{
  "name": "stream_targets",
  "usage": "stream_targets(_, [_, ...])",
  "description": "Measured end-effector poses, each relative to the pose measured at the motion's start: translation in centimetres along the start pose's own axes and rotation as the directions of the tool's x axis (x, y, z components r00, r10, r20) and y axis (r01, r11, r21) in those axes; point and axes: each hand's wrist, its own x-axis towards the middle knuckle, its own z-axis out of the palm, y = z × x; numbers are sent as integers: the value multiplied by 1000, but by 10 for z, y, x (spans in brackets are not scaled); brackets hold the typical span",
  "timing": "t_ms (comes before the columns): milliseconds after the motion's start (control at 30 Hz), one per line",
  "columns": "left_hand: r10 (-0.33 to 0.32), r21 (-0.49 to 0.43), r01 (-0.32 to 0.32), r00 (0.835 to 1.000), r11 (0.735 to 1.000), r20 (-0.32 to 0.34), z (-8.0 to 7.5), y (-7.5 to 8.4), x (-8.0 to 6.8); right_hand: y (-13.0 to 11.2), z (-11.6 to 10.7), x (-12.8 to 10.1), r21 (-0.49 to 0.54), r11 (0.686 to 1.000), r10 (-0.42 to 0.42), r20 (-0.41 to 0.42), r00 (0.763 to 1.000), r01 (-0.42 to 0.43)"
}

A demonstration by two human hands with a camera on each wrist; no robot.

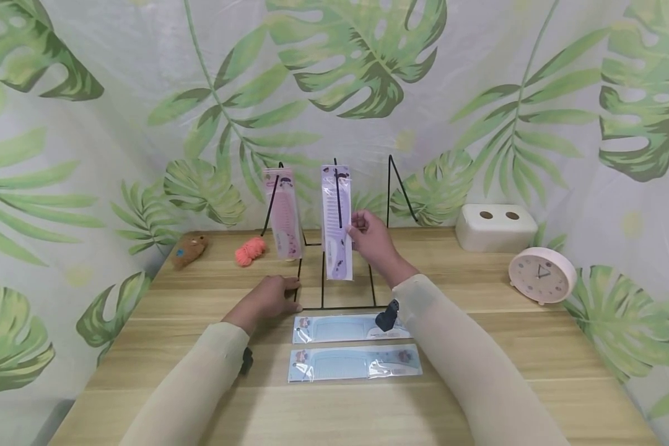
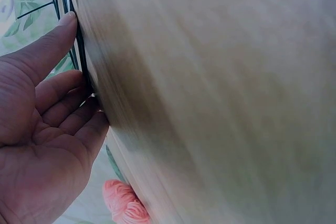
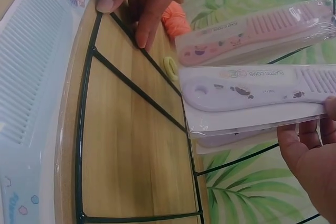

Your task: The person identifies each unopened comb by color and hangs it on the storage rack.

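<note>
My right hand pinches the right edge of a packaged purple comb at the middle arm of a black wire display rack. In the right wrist view a second purple comb shows partly behind that one. A packaged pink comb hangs on the left arm, while the right arm carries nothing. My left hand rests at the rack's front left corner, thumb on the corner and fingers along the side bar. Two packaged blue combs, a farther one and a nearer one, lie before the rack.
An orange yarn bundle and a brown plush toy lie at the back left of the wooden table. At the right stand a white box with two round holes and a pink clock. A leaf-print curtain hangs behind.
</note>
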Motion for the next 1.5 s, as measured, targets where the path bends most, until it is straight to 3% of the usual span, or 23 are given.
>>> stream_targets(733, [-10,-11,10,1000,1000,5,0,-2,2,7,8,15,-92,995,21,-57,998,-26])
stream_targets(1033, [-18,-28,18,1000,999,1,2,0,1,7,8,20,-268,963,-21,-87,996,-3])
stream_targets(1500, [-14,-21,14,1000,1000,3,1,-1,2,8,8,23,-348,937,-63,-84,994,30])
